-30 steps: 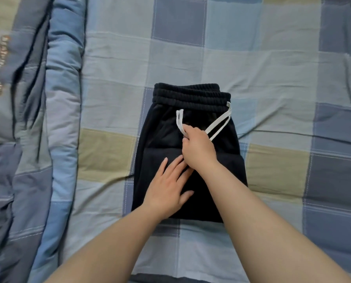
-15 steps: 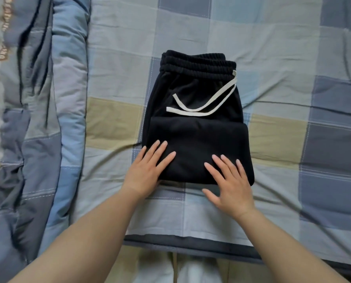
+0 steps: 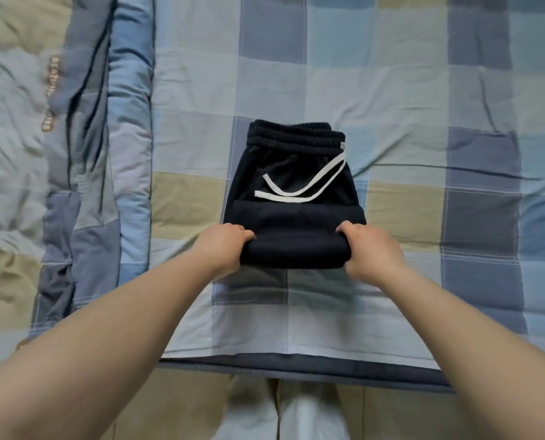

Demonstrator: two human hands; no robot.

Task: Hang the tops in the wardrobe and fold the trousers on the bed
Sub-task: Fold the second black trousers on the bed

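Rumpled checked quilt (image 3: pixel 74 138) bunched along far left of bed, blue, grey and tan squares, small stitched lettering on one fold. Left hand (image 3: pixel 222 247) curled round near-left corner of folded black trousers (image 3: pixel 293 198), fingers on top of the fold, thumb hidden under. Trousers mid-bed on checked bedsheet (image 3: pixel 423 90), folded into a compact block, elastic waistband (image 3: pixel 296 139) at far edge, near edge lifted slightly between both hands. White drawstring (image 3: pixel 299 188) lying loose across upper panel, both ends crossing toward left. Right hand (image 3: pixel 371 252) gripping near-right corner same way, fingers curled over the fold. Dark mattress edge (image 3: pixel 296 366) near bottom, tan floor and pale trouser legs below it.
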